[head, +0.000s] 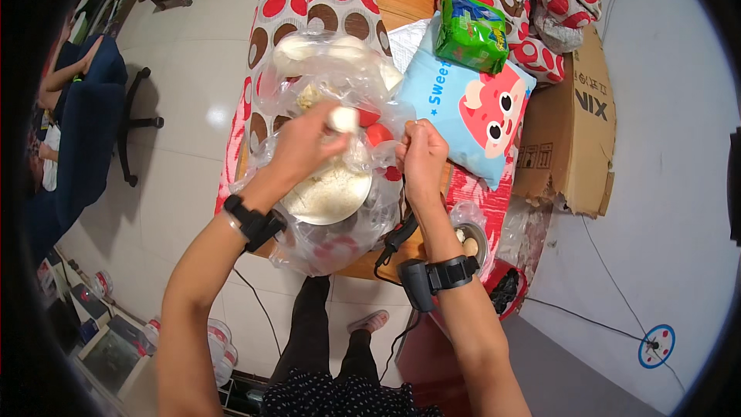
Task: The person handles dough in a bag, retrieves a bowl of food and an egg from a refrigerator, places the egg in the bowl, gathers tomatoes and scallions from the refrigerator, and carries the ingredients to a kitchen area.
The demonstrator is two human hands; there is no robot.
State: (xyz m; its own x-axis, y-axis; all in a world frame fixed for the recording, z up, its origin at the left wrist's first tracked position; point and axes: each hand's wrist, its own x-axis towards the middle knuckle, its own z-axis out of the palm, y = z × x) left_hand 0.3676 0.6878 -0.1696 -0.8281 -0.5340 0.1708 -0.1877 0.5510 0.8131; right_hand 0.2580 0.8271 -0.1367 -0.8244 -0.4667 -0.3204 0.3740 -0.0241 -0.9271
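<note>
My left hand (304, 142) grips a small white rounded thing (344, 120), too blurred to name. Pinched in the fingers of my right hand (424, 150) is the edge of a clear plastic bag (391, 153). Below my left hand, a round mass of pale, crumbly food (330, 194) lies amid crumpled clear plastic (324, 249); its container is unclear. Beyond the hands, another clear bag (347, 78) holds large white pieces (301, 52). Between my hands are red rounded things (379, 134), partly covered by plastic.
A black corded appliance (399, 237) and a metal bowl (480, 234) with brown round things lie near my right forearm. A blue cushion (463, 104) bears a green package (472, 32). Right stands a cardboard box (561, 127); left, a person (63, 75) by a blue chair (87, 127).
</note>
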